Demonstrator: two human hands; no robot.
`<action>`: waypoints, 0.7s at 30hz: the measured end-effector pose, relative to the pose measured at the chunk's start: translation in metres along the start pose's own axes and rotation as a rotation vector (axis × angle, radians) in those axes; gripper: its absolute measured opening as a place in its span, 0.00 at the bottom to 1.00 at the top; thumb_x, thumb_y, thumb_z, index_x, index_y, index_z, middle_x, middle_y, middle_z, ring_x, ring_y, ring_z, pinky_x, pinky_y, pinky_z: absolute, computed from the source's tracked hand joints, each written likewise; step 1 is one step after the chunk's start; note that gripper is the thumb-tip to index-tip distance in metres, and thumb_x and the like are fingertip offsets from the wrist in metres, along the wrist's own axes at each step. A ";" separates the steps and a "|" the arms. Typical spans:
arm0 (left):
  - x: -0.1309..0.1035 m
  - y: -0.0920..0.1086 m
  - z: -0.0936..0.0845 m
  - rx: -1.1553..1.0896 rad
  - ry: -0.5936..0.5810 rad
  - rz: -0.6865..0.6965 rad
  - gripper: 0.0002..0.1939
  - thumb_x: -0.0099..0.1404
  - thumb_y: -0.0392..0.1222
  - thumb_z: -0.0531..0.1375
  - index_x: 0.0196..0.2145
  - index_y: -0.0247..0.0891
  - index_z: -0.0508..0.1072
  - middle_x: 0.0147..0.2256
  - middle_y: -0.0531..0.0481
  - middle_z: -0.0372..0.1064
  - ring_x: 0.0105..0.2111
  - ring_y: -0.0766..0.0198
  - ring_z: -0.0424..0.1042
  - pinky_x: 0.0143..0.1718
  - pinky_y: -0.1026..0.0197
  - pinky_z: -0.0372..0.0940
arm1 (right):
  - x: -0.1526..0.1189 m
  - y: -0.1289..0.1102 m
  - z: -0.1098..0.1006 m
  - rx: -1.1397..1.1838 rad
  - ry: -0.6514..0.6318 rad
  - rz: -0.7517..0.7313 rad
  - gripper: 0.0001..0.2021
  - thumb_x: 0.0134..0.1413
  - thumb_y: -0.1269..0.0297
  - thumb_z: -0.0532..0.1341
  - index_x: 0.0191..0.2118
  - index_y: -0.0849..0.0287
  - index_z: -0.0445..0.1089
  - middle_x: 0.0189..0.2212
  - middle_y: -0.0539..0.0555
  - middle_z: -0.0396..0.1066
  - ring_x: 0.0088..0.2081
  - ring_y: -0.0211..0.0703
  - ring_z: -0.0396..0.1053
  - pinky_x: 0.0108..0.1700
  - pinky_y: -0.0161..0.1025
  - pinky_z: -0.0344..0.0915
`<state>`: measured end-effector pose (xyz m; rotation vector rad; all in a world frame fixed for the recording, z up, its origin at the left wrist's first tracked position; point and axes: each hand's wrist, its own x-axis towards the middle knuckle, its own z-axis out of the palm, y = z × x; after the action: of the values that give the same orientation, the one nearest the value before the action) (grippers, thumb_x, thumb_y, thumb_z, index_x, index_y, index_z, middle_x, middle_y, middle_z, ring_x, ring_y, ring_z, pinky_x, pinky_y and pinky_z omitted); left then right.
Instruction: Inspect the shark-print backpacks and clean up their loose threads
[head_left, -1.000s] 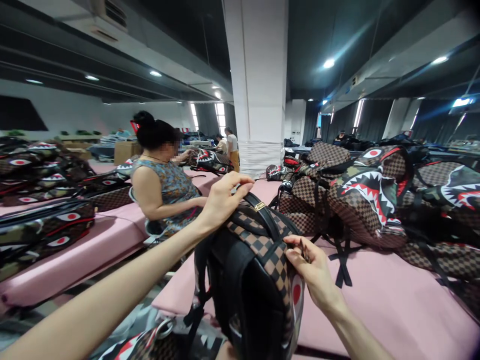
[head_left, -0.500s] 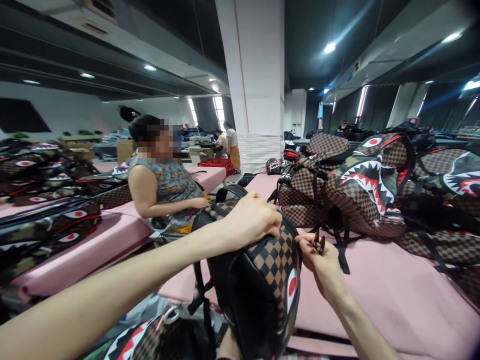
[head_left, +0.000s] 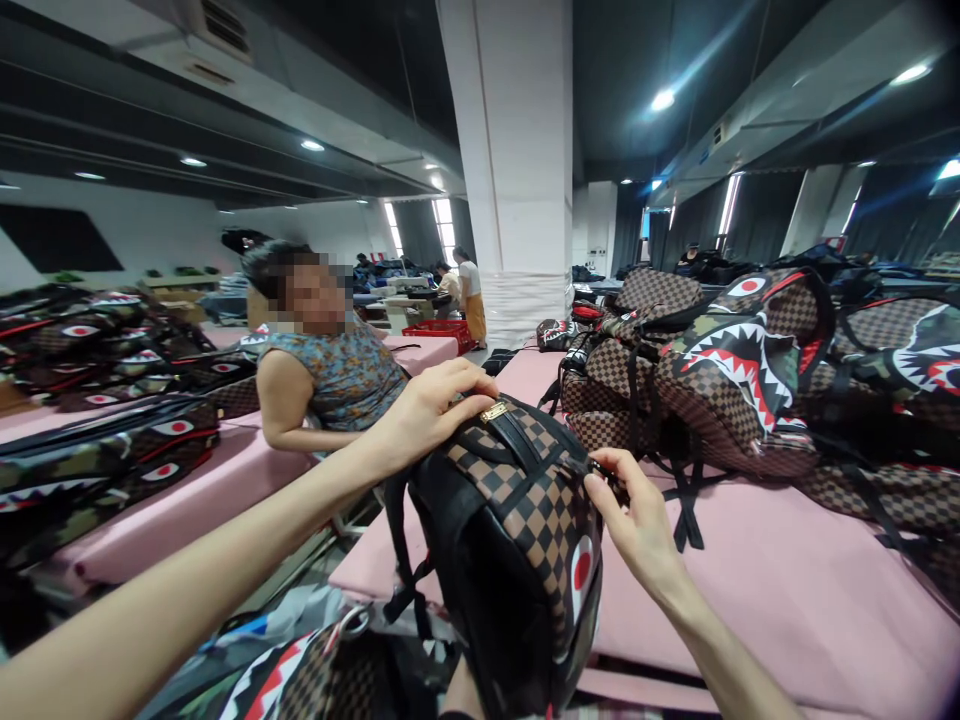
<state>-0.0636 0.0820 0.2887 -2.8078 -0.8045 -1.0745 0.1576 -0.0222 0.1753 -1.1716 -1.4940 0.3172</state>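
Observation:
A brown checkered backpack with black sides and a red-and-white eye print stands upright in front of me. My left hand is closed on its top by the handle, with the thumb beside a small gold metal plate. At the backpack's right edge, my right hand is closed, thumb and forefinger pinched against the seam. Dark thread snips sit in that hand, mostly hidden by the fingers. A patch of bare skin shows under the backpack; I cannot tell what it belongs to.
Similar backpacks are heaped on the pink table at right. More lie piled at left, and another is low in front. A seated person is across from me, left of the white pillar.
My left hand has moved back from the front panel to the handle, uncovering the gold plate. The snips have turned down into my right hand. The seated person has leaned and turned towards me.

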 end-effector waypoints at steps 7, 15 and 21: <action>-0.004 0.000 0.007 -0.064 0.041 0.003 0.08 0.63 0.42 0.54 0.34 0.36 0.71 0.36 0.49 0.69 0.40 0.63 0.67 0.44 0.61 0.59 | -0.010 -0.009 -0.004 -0.190 0.012 -0.170 0.06 0.56 0.65 0.57 0.39 0.56 0.68 0.32 0.49 0.71 0.32 0.39 0.68 0.31 0.32 0.62; -0.003 -0.001 0.009 -0.077 0.056 0.000 0.08 0.63 0.42 0.54 0.34 0.36 0.71 0.35 0.49 0.68 0.39 0.63 0.67 0.43 0.61 0.60 | -0.004 -0.014 -0.004 -0.157 -0.017 -0.150 0.05 0.55 0.66 0.58 0.38 0.57 0.69 0.31 0.49 0.72 0.30 0.38 0.67 0.32 0.33 0.60; -0.005 0.002 0.010 -0.052 0.062 -0.023 0.10 0.63 0.43 0.53 0.33 0.37 0.71 0.36 0.49 0.69 0.40 0.62 0.67 0.46 0.59 0.60 | 0.002 -0.012 0.005 0.045 -0.085 -0.015 0.07 0.54 0.63 0.57 0.37 0.58 0.69 0.30 0.50 0.71 0.30 0.39 0.67 0.31 0.33 0.60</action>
<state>-0.0596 0.0800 0.2788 -2.7982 -0.8170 -1.1963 0.1481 -0.0242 0.1834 -1.1227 -1.5609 0.3934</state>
